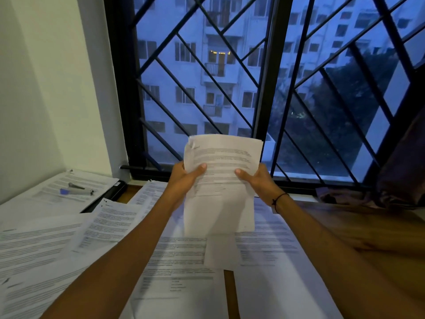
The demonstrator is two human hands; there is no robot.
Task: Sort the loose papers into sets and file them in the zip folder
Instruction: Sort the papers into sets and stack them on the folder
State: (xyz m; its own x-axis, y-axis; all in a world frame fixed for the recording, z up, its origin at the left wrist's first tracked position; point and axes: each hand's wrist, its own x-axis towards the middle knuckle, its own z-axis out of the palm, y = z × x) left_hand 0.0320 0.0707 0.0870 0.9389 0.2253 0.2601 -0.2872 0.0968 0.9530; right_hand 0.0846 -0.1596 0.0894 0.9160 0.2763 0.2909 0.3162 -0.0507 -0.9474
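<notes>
Papers first: a small set of printed sheets [220,180] held upright in front of me, above the worktop, its upper half against the window. My left hand [185,180] grips the set's left edge, thumb pressed across the front of the top sheet. My right hand [258,180] grips the right edge the same way, thumb on the front, fingers behind and out of sight. A thin dark band [279,199] sits on the right wrist. The sheets' top corners are slightly uneven, so I judge I am squaring the set, not yet filing it.

Below the hands, loose printed pages [184,261] cover much of the wooden worktop [345,226], overlapping at odd angles. More lie fanned to the left [46,249]. Bare wood shows only to the right and in a narrow strip near the bottom.

Far left, by the wall, another stack of pages [46,194] rests on something dark and flat [110,194], possibly the zip folder; I cannot tell for sure. A pen-like object with a blue part [73,191] lies on that stack, and small dark clips seem to hold some corners.

Progress, as I judge it: early to middling. One set is in hand, a few look clipped, most pages are unsorted, nothing visibly filed.

Beyond: barred window [264,88], apartment block in dusk light.
</notes>
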